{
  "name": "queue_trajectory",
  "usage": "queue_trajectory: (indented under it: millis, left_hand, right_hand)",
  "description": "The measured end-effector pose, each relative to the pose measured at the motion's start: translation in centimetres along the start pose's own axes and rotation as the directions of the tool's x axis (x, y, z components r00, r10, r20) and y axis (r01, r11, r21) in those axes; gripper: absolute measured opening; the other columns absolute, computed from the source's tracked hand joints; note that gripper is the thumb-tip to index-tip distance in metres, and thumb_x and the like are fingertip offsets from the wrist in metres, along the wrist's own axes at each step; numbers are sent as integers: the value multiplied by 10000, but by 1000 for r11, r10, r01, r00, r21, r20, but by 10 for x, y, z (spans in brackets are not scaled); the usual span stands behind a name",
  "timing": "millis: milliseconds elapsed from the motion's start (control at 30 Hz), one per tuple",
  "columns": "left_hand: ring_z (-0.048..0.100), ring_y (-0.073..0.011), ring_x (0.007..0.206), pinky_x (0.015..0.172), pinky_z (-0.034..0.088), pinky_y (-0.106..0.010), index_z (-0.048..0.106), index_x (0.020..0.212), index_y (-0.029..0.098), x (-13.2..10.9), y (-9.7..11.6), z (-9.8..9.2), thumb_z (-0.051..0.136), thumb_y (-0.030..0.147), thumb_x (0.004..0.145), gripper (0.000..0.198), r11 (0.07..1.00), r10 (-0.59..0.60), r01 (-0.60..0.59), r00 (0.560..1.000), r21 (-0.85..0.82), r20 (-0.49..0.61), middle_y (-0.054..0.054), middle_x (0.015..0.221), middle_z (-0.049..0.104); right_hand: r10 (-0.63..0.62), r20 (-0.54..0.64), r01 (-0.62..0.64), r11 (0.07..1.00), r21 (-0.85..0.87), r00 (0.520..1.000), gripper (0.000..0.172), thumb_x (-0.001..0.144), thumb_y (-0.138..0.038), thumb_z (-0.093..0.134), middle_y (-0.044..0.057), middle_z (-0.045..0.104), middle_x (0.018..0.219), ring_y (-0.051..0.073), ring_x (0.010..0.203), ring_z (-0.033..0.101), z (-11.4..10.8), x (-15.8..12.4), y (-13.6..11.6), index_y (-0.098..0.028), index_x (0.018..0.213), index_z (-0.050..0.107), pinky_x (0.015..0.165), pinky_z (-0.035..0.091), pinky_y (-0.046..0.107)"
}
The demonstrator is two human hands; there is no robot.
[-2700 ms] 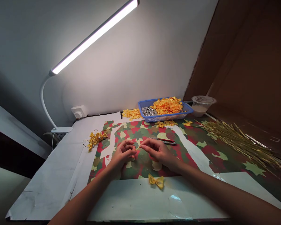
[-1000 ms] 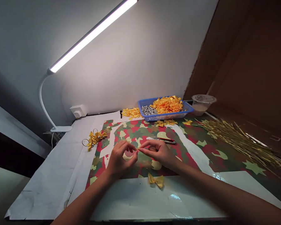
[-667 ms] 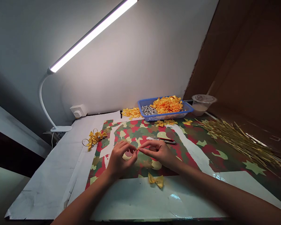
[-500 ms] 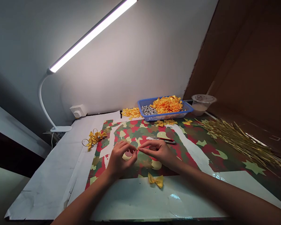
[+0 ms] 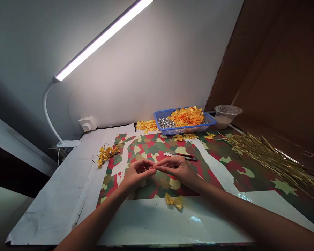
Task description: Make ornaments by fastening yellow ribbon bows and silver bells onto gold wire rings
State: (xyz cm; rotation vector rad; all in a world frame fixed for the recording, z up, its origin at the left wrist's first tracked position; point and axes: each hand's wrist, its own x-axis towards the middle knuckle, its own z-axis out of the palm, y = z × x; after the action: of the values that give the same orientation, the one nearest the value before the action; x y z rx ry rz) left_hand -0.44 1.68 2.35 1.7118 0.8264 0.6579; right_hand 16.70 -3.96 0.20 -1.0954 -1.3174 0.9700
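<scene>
My left hand (image 5: 138, 173) and my right hand (image 5: 178, 169) meet fingertip to fingertip above the patterned sheet (image 5: 161, 181). Both are closed in a pinch around something tiny that the fingers hide. A yellow bow (image 5: 174, 201) lies on the pale surface just below the hands. Behind my right hand are a pair of small tools with red and dark handles (image 5: 184, 156). Left of my left hand sits a cluster of gold bows with wire rings (image 5: 105, 155).
A blue basket (image 5: 178, 131) at the back holds orange-yellow bows and silver beads. Loose bows (image 5: 147, 126) lie beside it. At the right are a lidded plastic cup (image 5: 223, 116) and a bundle of gold stems (image 5: 267, 157). A lamp base (image 5: 68, 143) stands at the left.
My left hand has turned slightly, its thumb moving up and its fingers lying flatter by the right fingertips. My right hand has hardly moved.
</scene>
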Motion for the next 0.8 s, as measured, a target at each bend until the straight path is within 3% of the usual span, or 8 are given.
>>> queue_trajectory:
  millis: [233, 400, 800]
  left_hand:
    - [512, -97, 562, 531, 391, -207, 692, 735, 151, -1, -1, 2, 795, 447, 585, 348, 966, -147, 154, 988, -207, 50, -6, 648, 624]
    - [507, -103, 568, 539, 387, -216, 692, 690, 150, 0, 5, 2, 823, 440, 533, 354, 956, -165, 162, 986, -244, 5, -5, 633, 622]
    - [492, -101, 572, 535, 377, -210, 700, 707, 150, 0, 1, 1, 796, 438, 597, 323, 962, -168, 159, 986, -221, -19, 1, 619, 596]
  right_hand:
    - [-5, -5, 5, 1000, 26, 1000, 342, 675, -553, 717, 46, 718, 713, 171, 645, 600, 0, 0, 1, -224, 750, 770, 615, 466, 288]
    - [-3, -15, 3, 999, 43, 1000, 318, 696, -528, 712, 42, 725, 751, 170, 679, 610, -1, 0, 1, -225, 772, 771, 624, 470, 279]
    - [30, -32, -28, 998, 55, 999, 308, 701, -508, 711, 40, 710, 743, 156, 656, 581, -1, 0, 5, -217, 784, 767, 599, 461, 269]
